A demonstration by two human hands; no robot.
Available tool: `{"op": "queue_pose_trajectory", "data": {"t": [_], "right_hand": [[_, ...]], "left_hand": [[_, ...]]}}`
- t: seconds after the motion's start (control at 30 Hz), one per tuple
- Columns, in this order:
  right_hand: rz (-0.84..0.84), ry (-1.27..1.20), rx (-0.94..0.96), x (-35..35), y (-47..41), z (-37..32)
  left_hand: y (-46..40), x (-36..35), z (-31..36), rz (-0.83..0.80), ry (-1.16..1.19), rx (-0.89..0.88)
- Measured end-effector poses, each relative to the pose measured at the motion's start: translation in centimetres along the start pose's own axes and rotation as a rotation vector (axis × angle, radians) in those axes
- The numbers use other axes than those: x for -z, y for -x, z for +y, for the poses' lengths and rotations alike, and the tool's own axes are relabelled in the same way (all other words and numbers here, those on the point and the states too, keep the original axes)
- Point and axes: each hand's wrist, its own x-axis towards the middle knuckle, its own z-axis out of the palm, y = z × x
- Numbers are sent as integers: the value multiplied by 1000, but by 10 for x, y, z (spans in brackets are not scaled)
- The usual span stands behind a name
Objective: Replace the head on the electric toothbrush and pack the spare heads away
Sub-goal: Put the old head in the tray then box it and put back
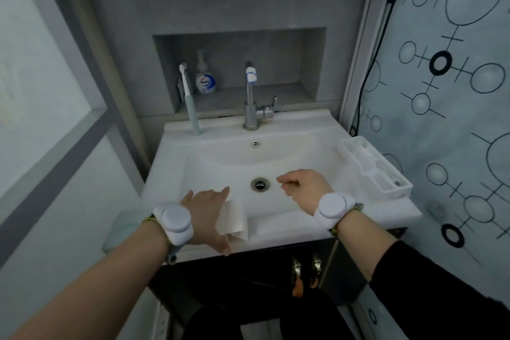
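While both hands hang over the white sink (276,157), nothing is gripped in either; the left hand (207,212) lies flat with fingers straight, resting on a folded white tissue (234,218) at the near left rim of the basin; the right hand (302,183) hovers just right of the drain (259,184), fingers loosely curled and holding nothing. Standing upright at the back left corner of the sink, the electric toothbrush (190,102) has a pale green handle and a white head on top; well apart from it, on the right side of the surface, lies a white tray of spare heads (372,168), its lid not to be made out. Behind the tap (251,96), a soap bottle (204,80) stands in the wall niche.
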Motion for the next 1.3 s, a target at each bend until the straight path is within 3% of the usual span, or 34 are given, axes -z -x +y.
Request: {"op": "queue_pose_trajectory", "data": {"t": [0.2, 0.33, 0.5, 0.63, 0.77, 0.87, 1.03, 1.3], "right_hand": [[35, -220, 54, -39, 34, -30], [148, -378, 35, -48, 34, -48], [77, -640, -12, -44, 32, -61], [88, -809, -48, -47, 28, -59], [114, -875, -28, -44, 23, -61], [137, -828, 18, -43, 23, -65], [43, -595, 131, -30, 23, -76], [-175, -457, 133, -14, 16, -84]], "left_hand": [[9, 17, -3, 217, 365, -58], [9, 33, 1, 357, 518, -93], [3, 32, 8, 436, 640, -123], [-1, 29, 12, 459, 611, -173], [-7, 30, 20, 624, 538, -103], [-8, 33, 25, 765, 631, -81], [-6, 37, 23, 820, 827, -207], [0, 33, 21, 913, 791, -322]]}}
